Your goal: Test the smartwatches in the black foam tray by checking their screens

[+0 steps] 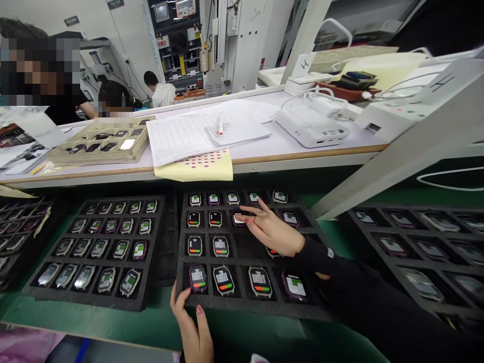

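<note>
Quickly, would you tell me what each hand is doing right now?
Left hand: open, resting on the front edge of the tray.
Right hand: open, touching a watch.

A green worktop (242,337) runs below a long white shelf (264,148) with a wood-coloured edge. A slanted white frame beam (401,151) crosses at the right. Behind stand pale wall panels (124,35) and a tall machine (179,40) with a small screen. A person in white (162,93) sits far back. Light is bright and even
</note>
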Tool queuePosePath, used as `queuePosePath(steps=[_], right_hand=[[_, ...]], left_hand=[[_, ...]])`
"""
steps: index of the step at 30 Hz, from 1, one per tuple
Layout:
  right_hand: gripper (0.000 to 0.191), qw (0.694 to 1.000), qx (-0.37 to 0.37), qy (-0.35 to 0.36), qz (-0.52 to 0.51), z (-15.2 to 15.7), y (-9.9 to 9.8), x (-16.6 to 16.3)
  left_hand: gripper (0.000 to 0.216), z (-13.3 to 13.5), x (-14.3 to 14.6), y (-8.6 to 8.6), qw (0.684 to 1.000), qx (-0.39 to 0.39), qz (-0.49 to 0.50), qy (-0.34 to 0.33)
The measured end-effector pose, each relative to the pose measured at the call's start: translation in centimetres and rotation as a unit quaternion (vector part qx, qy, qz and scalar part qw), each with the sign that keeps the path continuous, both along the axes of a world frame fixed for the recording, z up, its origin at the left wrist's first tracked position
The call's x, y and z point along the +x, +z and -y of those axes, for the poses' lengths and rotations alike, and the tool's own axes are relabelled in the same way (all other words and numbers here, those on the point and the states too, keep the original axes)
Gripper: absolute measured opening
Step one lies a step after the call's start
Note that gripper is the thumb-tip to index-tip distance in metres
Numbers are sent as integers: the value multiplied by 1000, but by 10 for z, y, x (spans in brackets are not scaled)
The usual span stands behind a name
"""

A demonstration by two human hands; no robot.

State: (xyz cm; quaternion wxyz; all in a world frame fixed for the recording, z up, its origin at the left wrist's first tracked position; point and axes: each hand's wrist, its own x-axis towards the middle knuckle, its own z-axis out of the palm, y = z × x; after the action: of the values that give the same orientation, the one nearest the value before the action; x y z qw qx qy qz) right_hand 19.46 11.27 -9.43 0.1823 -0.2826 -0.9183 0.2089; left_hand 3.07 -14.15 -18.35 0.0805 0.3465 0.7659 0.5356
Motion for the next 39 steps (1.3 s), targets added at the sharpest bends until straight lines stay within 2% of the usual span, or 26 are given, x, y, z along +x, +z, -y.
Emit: queuePosePath(steps=[10,15,18,23,28,33,39], right_hand=[[53,999,-15,-30,-23,2,15,14],[53,999,-19,-31,-29,1,14,16],[53,999,-20,-35,-26,-1,14,20],[54,998,-15,-62,-18,-4,15,41],[53,996,-16,-89,-14,2,6,62],[52,993,20,-104,-41,9,-2,64],[52,996,43,-74,-3,8,-1,63]], left_hand=[[36,0,-13,-7,997,-48,-39,46],[45,-1,-14,-5,996,-55,-46,46],[42,-1,-14,-5,996,-59,-49,47],[41,0,-15,-6,996,-62,-52,48],[39,-3,-15,-2,995,-64,-54,45],[43,-8,-17,-2,999,-24,-14,25],[35,-8,-10,-9,999,9,20,31]])
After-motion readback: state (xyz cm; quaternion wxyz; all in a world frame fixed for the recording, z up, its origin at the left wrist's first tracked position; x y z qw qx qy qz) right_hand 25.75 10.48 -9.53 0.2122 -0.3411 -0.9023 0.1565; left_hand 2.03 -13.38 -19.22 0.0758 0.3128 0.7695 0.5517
